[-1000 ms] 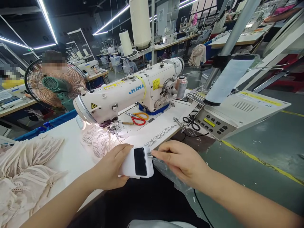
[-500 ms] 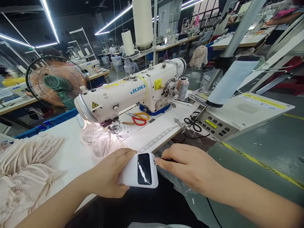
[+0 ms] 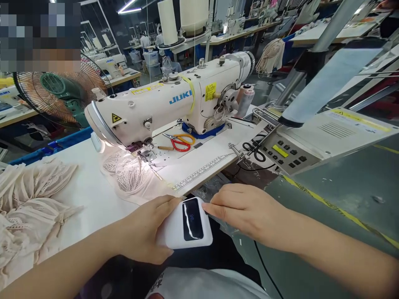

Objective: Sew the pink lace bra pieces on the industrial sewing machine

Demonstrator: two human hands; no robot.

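Observation:
My left hand (image 3: 146, 232) grips a white power bank (image 3: 187, 225) with a dark display panel, held at the front edge of the sewing table (image 3: 84, 195). My right hand (image 3: 246, 211) is closed in a pinch at the power bank's right side, where a plug went into it; a black cable (image 3: 264, 270) runs down below my wrist. Behind stands a white JUKI sewing machine (image 3: 162, 108). Pale lace fabric (image 3: 131, 174) lies under its needle, lit by the machine lamp.
Red-handled scissors (image 3: 181, 143) lie on the machine bed, black scissors (image 3: 254, 151) near the control box (image 3: 311, 145). A heap of cream lace garments (image 3: 28, 207) fills the left. A fan (image 3: 59, 95) stands behind. Thread cones (image 3: 193, 16) tower above. Other workstations stretch beyond.
The power bank has come lower and closer to me, and its display now shows digits. My right hand's fingers stay pinched at its side. The view has tilted down.

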